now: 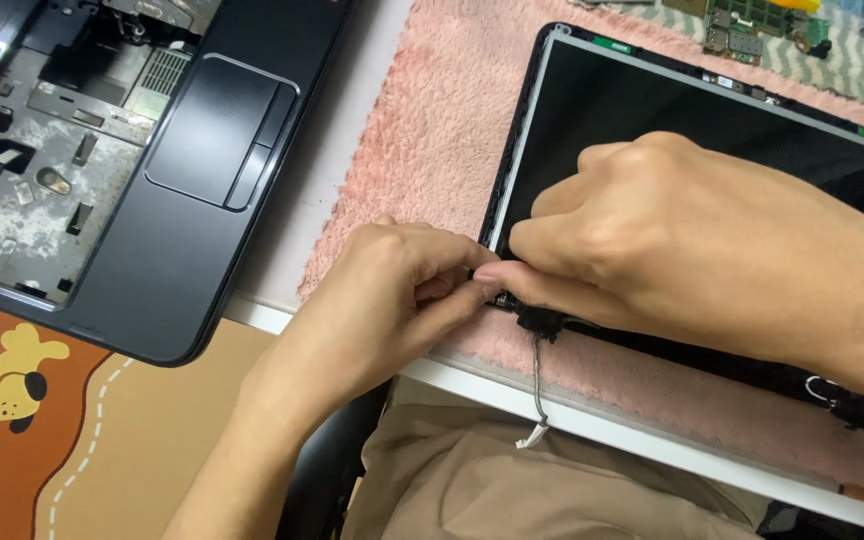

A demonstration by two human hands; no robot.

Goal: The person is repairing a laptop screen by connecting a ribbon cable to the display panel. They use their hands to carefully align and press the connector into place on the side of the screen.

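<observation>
1. One glossy black laptop screen panel (712, 130), flat and rectangular with a thin silver edge, is seen lying on a fluffy pink towel (422, 130) at the white table's near edge.
2. Its lower left corner is pinched by the left hand (382, 300), fingertips pressed together on the frame.
3. The same corner is gripped by the right hand (682, 260), fingers curled tight over the bezel.
4. One thin grey cable (538, 385) is seen dangling from the black hinge.
5. One matte dark laptop base (152, 200), keyboard removed and bare metal exposed, is laid to the left.
6. One green circuit board (762, 25) is seen at the top.
</observation>
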